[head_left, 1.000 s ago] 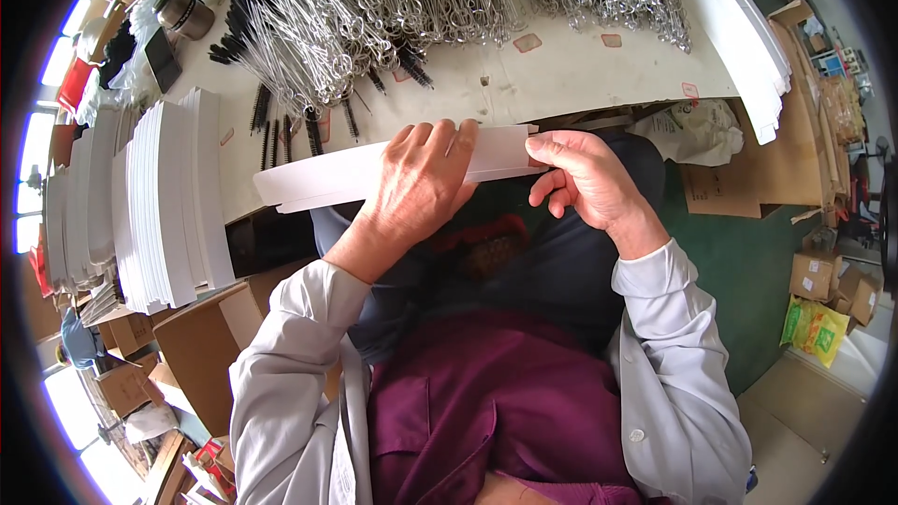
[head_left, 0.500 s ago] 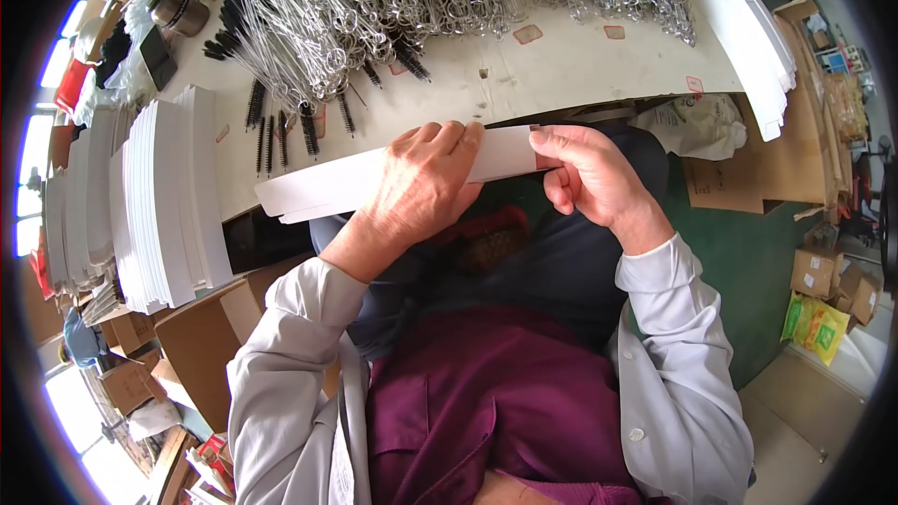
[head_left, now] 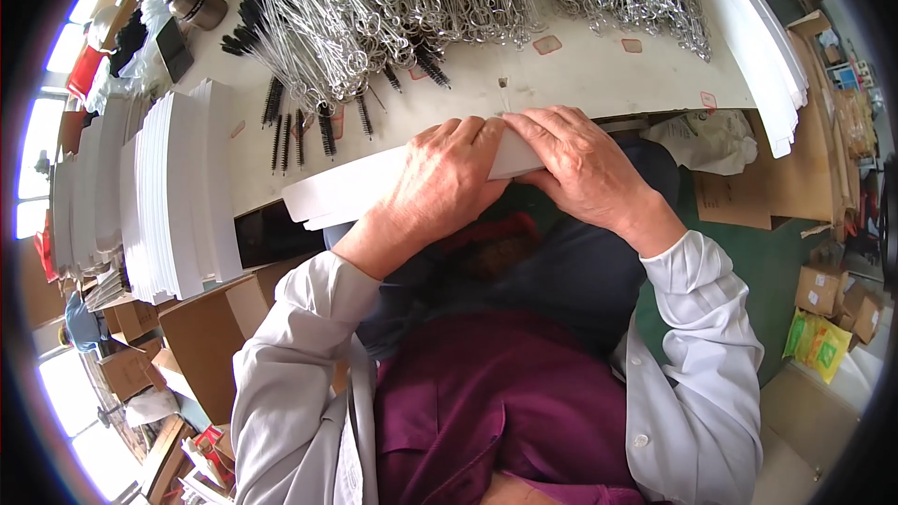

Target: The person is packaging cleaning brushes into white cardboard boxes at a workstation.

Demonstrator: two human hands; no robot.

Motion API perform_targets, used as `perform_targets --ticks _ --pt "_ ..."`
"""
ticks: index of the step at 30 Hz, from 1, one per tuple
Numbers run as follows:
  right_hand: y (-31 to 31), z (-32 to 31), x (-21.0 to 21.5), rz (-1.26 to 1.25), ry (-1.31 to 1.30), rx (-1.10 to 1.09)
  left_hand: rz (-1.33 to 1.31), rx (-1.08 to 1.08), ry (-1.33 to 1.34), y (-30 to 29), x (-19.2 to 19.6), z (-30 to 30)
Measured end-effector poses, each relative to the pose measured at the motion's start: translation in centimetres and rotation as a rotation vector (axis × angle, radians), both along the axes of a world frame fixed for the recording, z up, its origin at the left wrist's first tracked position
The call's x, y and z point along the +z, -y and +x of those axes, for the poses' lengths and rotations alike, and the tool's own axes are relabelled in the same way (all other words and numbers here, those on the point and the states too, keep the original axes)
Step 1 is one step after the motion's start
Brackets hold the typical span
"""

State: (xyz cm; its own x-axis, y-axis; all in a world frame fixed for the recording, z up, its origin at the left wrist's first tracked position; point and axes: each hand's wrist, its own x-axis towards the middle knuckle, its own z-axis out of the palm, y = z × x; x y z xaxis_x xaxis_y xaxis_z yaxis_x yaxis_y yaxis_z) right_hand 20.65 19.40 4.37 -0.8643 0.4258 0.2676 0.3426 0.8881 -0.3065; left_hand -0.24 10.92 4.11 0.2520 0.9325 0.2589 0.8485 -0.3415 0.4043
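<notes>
Gripping a long white card piece [head_left: 344, 187] near its middle with the left hand [head_left: 444, 166], clasping its right end with the right hand [head_left: 582, 166], just beside the left. Held above the lap [head_left: 524, 271], along the near edge of a pale table [head_left: 580, 79]. Noting outward: heaped ring-ended wire brushes [head_left: 402, 14] on the table; stacked white card strips [head_left: 168, 196] leftward; beyond those, a metal flask [head_left: 196, 5]; brown cardboard [head_left: 734, 199] off right.

Metal flask [head_left: 198, 6], yellow-green packet [head_left: 816, 346], brown cardboard box [head_left: 816, 292]
</notes>
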Motion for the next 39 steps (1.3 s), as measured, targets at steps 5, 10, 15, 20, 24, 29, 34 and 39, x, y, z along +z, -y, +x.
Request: perform_targets --ticks 5,10,15,20,24,29,34,39 --pt "-0.1 0.8 1.1 -0.046 0.045 -0.034 0.013 0.026 -0.015 1.0 0.0 -2.4" --pt "0.0 -0.4 0.8 0.009 0.037 -0.007 -0.045 0.015 -0.029 0.2 0.4 -1.6" --pt "-0.8 -0.3 -0.3 0.048 0.012 0.027 -0.006 0.013 -0.037 -0.2 0.1 -1.0" --pt "-2.4 1.2 0.2 0.096 0.031 0.008 0.025 0.049 -0.096 0.1 0.4 -3.3" --pt "-4.1 1.4 0.4 0.159 0.022 0.017 -0.001 0.082 -0.11 -0.9 0.5 -2.8" --pt "-6.5 1.9 -1.3 0.151 0.015 0.003 -0.024 0.126 -0.117 -2.8 -0.8 -1.7" --pt "-7.0 2.4 -1.4 0.17 0.0 -0.017 0.07 0.111 -0.108 -2.7 -1.0 -2.3" --pt "-8.9 3.5 -1.4 0.211 -0.048 -0.02 0.02 0.167 -0.193 -2.8 -0.5 -3.5"
